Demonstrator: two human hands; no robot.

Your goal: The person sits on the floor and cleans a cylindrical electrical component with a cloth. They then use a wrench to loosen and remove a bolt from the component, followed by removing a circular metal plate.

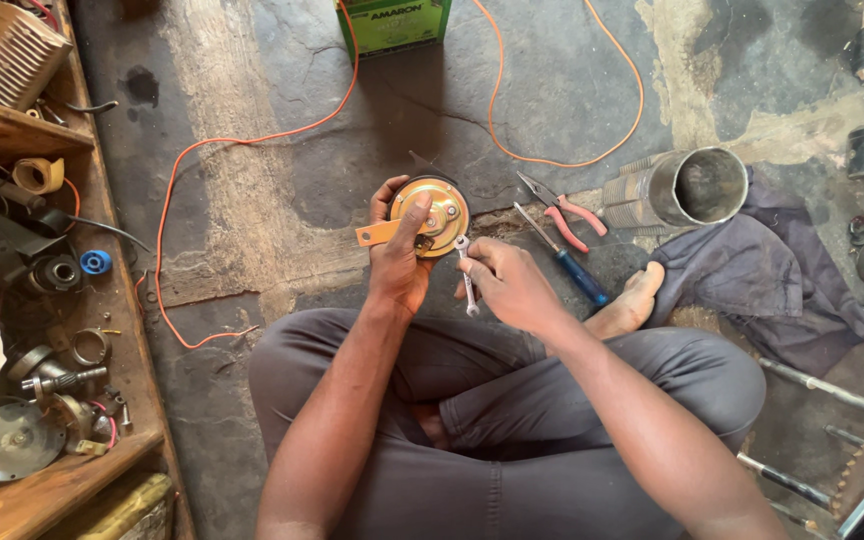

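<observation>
Head view shows the left hand point(398, 262) gripping a round horn point(432, 214), the right hand point(508, 284) clasping a small spanner point(466, 275) at its rim, pliers point(559, 213) just beside, bare floor point(252, 180) beyond.

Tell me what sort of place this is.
Probably a small repair workshop: pliers and a screwdriver lie on the bare concrete floor, and a wooden shelf holds loose metal parts.
</observation>
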